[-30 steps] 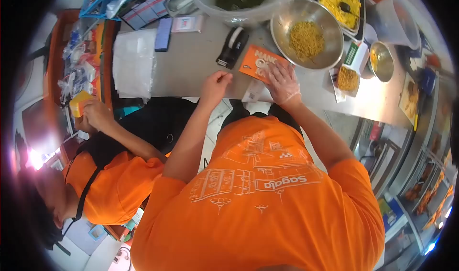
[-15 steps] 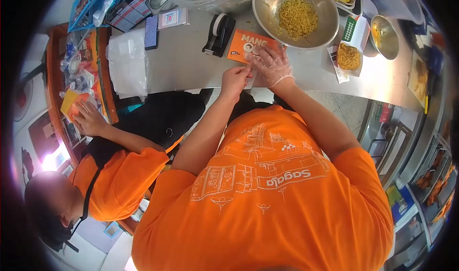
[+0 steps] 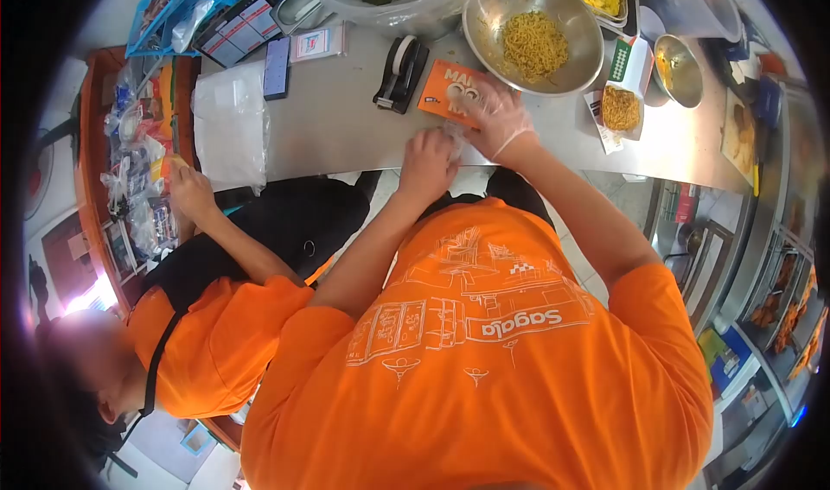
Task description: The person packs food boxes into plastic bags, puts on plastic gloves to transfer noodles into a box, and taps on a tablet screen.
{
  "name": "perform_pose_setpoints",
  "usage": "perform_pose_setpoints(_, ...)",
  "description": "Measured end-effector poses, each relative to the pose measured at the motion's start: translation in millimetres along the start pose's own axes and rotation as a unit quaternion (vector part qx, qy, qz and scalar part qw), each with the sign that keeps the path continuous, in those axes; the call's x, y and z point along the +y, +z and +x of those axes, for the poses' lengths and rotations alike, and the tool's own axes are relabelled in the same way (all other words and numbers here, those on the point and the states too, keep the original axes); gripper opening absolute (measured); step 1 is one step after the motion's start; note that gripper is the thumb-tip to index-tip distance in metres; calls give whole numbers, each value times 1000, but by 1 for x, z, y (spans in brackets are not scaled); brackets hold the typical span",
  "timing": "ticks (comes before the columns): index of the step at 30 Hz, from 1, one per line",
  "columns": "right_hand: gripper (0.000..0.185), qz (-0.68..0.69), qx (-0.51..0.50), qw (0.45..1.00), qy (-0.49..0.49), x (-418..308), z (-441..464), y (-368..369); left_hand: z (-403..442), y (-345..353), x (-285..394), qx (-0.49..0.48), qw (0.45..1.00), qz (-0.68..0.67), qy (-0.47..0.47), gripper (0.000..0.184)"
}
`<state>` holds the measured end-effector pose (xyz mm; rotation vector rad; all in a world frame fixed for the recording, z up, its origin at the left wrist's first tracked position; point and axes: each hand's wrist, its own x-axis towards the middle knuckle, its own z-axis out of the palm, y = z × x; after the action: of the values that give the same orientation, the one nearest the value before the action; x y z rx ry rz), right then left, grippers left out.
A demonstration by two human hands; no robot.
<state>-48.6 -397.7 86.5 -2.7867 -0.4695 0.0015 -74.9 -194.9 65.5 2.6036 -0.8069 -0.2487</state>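
Note:
My right hand [image 3: 501, 125], in a clear plastic glove, lies over the right side of an orange printed box [image 3: 444, 91] with its fingers stretched out. Part of the box is hidden under that hand. My bare left hand [image 3: 427, 166] is closed beside the box's near edge, close to the right hand. Crumpled clear plastic [image 3: 455, 134] shows at its fingertips; what exactly the fingers pinch is too small to tell. To the left of the box stands a black tape dispenser [image 3: 400, 75]. Behind my right hand is a steel bowl [image 3: 484, 58] of noodles [image 3: 534, 47].
An open carton [image 3: 635, 68] with noodles and a smaller steel bowl [image 3: 687, 82] stand to the right. Clear plastic bags [image 3: 229, 123] and a phone [image 3: 276, 68] lie left. A co-worker's hand [image 3: 192, 192] is over an orange-edged shelf [image 3: 183, 101] of packets.
My left hand has closed further beside the right hand, and clear plastic now shows at its fingers. The co-worker's hand has moved right, away from a yellow-orange packet. The view has shifted slightly.

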Motion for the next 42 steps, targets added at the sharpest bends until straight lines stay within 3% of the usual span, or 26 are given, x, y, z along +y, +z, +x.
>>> perform_pose_setpoints(1,69,34,12,999,34,-4,5,-3,-19,6,-4,-3,1000,-2,-1,40)
perform_pose_setpoints(3,71,41,-23,997,65,-9,18,-4,-47,16,-17,-12,984,123,130,53)
perform_pose_setpoints(4,74,2,-89,991,99,-13,26,-6,-51,19,-23,-12,983,123,135,53)
perform_pose_setpoints(5,77,-38,-154,979,131,-16,31,-8,-53,24,-29,15,985,113,130,52)
perform_pose_setpoints(6,77,-42,-154,978,132,-21,30,-10,-55,29,-34,43,987,100,121,51)
perform_pose_setpoints(8,83,-31,-176,956,234,-36,21,-20,-55,27,-38,45,994,49,88,50)
perform_pose_setpoints(9,83,-39,-177,957,226,-41,16,-22,-53,26,-38,44,998,1,55,49)
perform_pose_setpoints(11,95,28,-151,919,364,-53,3,-23,-51,19,-30,60,996,-72,7,45)
perform_pose_setpoints(13,96,60,-145,912,380,-54,-10,-18,-50,7,-16,63,987,-142,-33,41)
perform_pose_setpoints(14,91,116,-76,919,369,-47,-21,-6,-42,1,-1,116,923,-327,-168,39)
perform_pose_setpoints(15,86,170,-7,919,356,-39,-31,5,-35,-5,11,161,804,-492,-293,37)
perform_pose_setpoints(16,86,169,-7,918,358,-39,-34,-8,-28,-12,17,159,804,-493,-292,37)
perform_pose_setpoints(18,69,247,-12,912,328,-40,-38,-43,-9,-21,25,272,832,-450,-176,38)
perform_pose_setpoints(19,69,246,-13,911,329,-37,-44,-43,-1,-23,28,271,832,-451,-177,38)
perform_pose_setpoints(21,50,180,189,943,206,-29,-55,-38,10,-25,34,226,945,-237,23,41)
perform_pose_setpoints(22,50,181,190,943,206,-23,-58,-37,13,-20,36,140,957,-252,36,40)
perform_pose_setpoints(23,49,183,199,951,151,-17,-62,-37,13,-14,38,139,957,-250,37,40)
perform_pose_setpoints(25,49,188,210,955,99,-7,-68,-33,13,-6,43,87,991,-24,101,34)
perform_pose_setpoints(27,42,247,168,952,-71,1,-71,-26,10,-6,42,61,993,-36,97,35)
perform_pose_setpoints(30,37,210,99,963,-135,8,-83,15,6,-17,41,21,994,-60,93,35)
perform_pose_setpoints(34,36,160,125,967,-156,14,-96,26,9,-38,25,30,991,-103,76,27)
perform_pose_setpoints(36,41,165,139,961,-174,16,-103,39,22,-35,-26,215,968,-123,-48,28)
perform_pose_setpoints(38,42,155,143,964,-164,14,-108,40,41,-51,-45,289,928,-76,-222,29)
perform_pose_setpoints(39,44,142,143,967,-157,12,-109,40,51,-47,-63,290,928,-74,-223,29)
perform_pose_setpoints(41,45,145,140,967,-155,11,-110,39,67,-29,-102,148,861,-292,-388,28)
perform_pose_setpoints(42,46,146,137,968,-149,11,-109,39,73,-28,-108,152,860,-291,-390,28)
